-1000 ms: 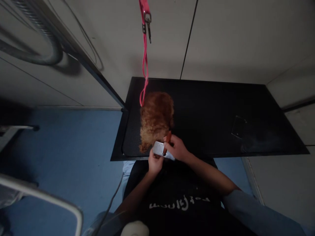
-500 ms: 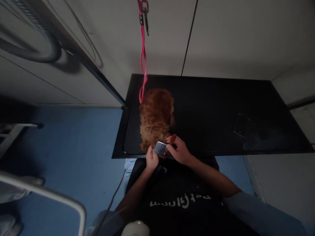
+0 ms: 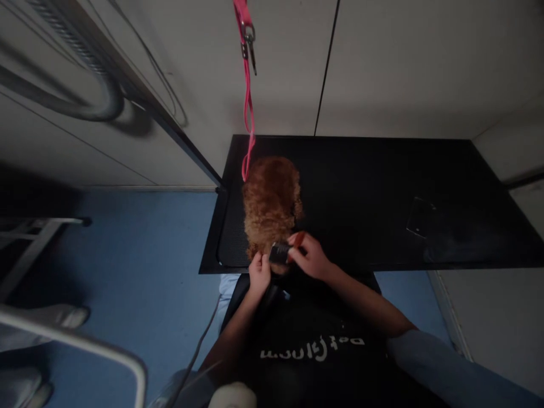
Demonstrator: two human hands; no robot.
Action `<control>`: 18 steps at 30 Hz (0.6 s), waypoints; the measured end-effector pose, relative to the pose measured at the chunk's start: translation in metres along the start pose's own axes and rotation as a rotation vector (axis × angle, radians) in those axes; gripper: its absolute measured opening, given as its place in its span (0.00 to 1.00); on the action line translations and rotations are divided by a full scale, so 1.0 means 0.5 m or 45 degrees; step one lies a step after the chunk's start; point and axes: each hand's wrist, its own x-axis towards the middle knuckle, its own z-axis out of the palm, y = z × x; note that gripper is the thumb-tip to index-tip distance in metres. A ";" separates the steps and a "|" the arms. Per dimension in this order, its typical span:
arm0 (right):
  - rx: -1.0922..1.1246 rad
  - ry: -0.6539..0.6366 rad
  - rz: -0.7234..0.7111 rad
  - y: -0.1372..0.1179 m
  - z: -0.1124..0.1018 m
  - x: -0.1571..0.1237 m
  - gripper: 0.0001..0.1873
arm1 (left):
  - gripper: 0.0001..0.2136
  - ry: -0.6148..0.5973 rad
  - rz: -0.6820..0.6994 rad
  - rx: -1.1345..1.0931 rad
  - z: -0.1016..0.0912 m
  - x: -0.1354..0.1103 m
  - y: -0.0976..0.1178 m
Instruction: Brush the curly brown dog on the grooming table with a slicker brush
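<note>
A small curly reddish-brown dog [image 3: 271, 204] stands on a black grooming table [image 3: 361, 187], tied by a pink leash [image 3: 247, 107] that hangs from above. At the dog's near end both my hands meet. My left hand [image 3: 258, 275] is closed around one end of a flat rectangular brush [image 3: 279, 253]. My right hand [image 3: 312, 258] is closed on the brush's reddish handle [image 3: 298, 240], fingers curled round it. The brush lies against the dog's fur at the table's front edge.
A dark flat phone-like object [image 3: 420, 224] lies on the right part of the table. A grey hose [image 3: 80, 96] runs along the wall at the upper left. A metal frame [image 3: 76, 340] stands over the blue floor at the lower left. A cable [image 3: 195, 354] hangs by my left arm.
The brush has turned from its pale flat side to a darker edge-on view, and both hands have shifted slightly up toward the dog's rear. The dog has stayed put.
</note>
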 end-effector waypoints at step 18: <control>0.161 -0.007 0.167 0.032 0.006 0.026 0.11 | 0.12 -0.006 0.317 0.247 -0.024 0.006 -0.002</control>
